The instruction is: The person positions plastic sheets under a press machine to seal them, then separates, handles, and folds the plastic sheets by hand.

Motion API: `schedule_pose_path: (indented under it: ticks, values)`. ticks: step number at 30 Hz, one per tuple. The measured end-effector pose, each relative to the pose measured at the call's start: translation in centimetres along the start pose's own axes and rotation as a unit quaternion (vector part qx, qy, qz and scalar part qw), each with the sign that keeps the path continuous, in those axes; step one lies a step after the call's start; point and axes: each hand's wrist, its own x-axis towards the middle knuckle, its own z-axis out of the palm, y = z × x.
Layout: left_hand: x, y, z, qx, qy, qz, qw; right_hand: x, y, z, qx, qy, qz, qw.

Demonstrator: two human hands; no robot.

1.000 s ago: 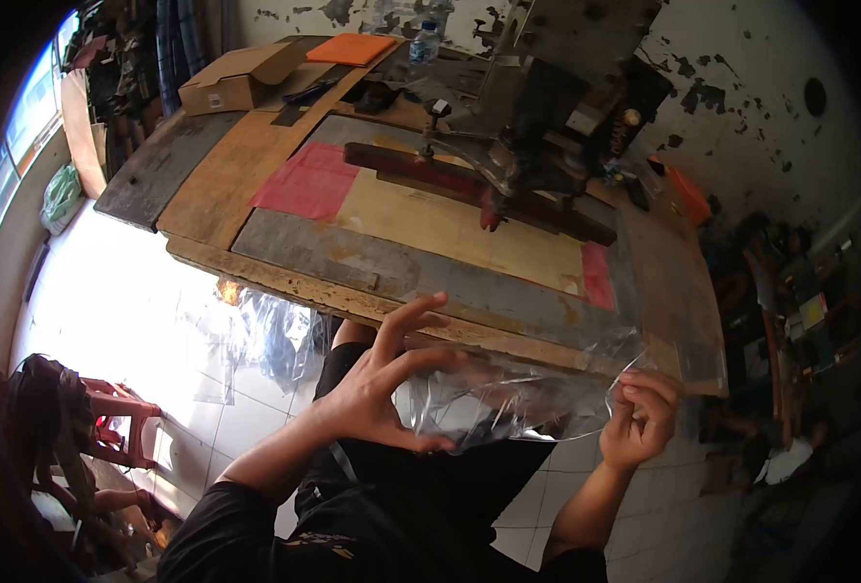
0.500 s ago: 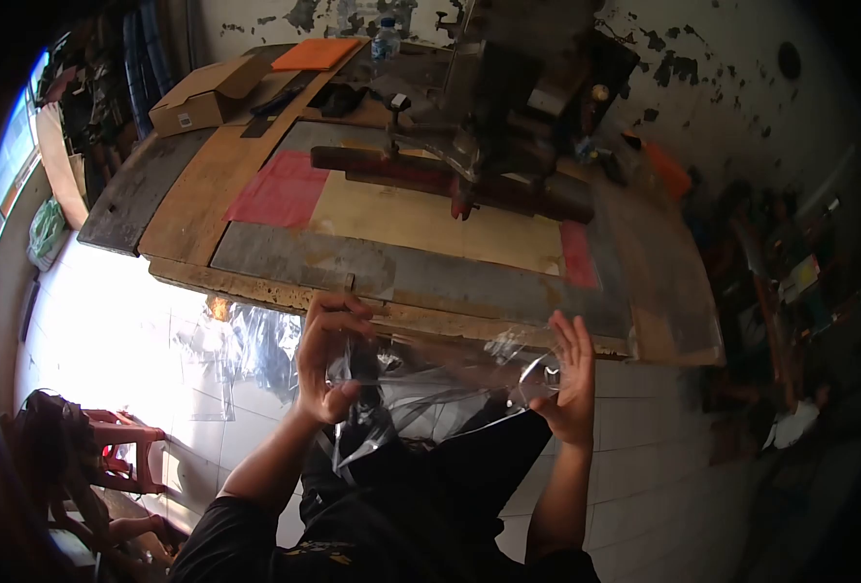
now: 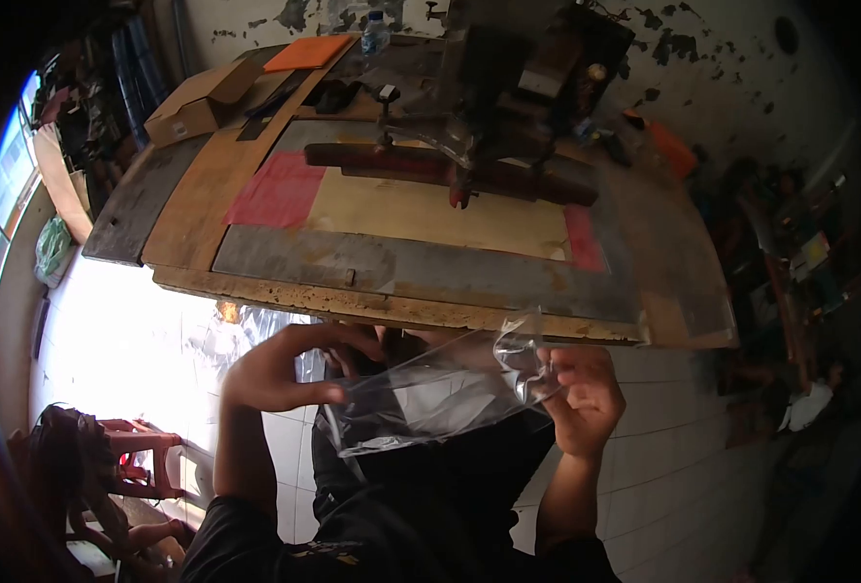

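A clear, shiny plastic sheet (image 3: 440, 398), possibly a flat bag, hangs slanted between my hands over my lap, just below the table's front edge. My left hand (image 3: 280, 374) has its thumb on the sheet's left edge, with the fingers curved behind it and partly hidden. At the crumpled right end, my right hand (image 3: 588, 396) pinches the plastic between thumb and fingers. Beyond them stands the worktable with a grey plate (image 3: 275, 248), on which lies a cream panel (image 3: 430, 214) with a pink piece (image 3: 280, 189) at its left and another at its right.
Above the panel is a dark machine head with a long bar (image 3: 391, 167). A cardboard box (image 3: 197, 102), an orange item (image 3: 309, 53) and a water bottle (image 3: 375, 34) stand at the back. Clear plastic (image 3: 255, 325) lies on the floor, and a red stool (image 3: 149, 447) is lower left.
My left hand has moved left and turned, with its thumb now pointing right. My right hand has lowered slightly and closed on the plastic's end. The sheet now slants more.
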Motion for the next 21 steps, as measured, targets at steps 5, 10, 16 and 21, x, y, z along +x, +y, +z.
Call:
schedule_pose_path:
  ticks: [5, 10, 16, 21]
  values:
    - [4.3, 1.5, 6.4, 0.141, 0.094, 0.033, 0.985, 2.3, -3.0, 3.4, -0.128, -0.111, -0.104, 0.98]
    - [7.3, -1.4, 8.6, -0.031, 0.183, 0.058, 0.981, 1.5, -2.4, 4.0, -0.122, -0.14, -0.107, 0.977]
    - [7.9, -3.5, 9.8, -0.05, 0.135, 0.132, 0.981, -0.5, -1.5, 3.7, -0.042, -0.137, -0.047, 0.989]
    - [5.9, -6.3, 9.7, -0.191, 0.22, 0.037, 0.956, -3.1, 0.4, -1.2, -0.292, 0.008, -0.069, 0.954]
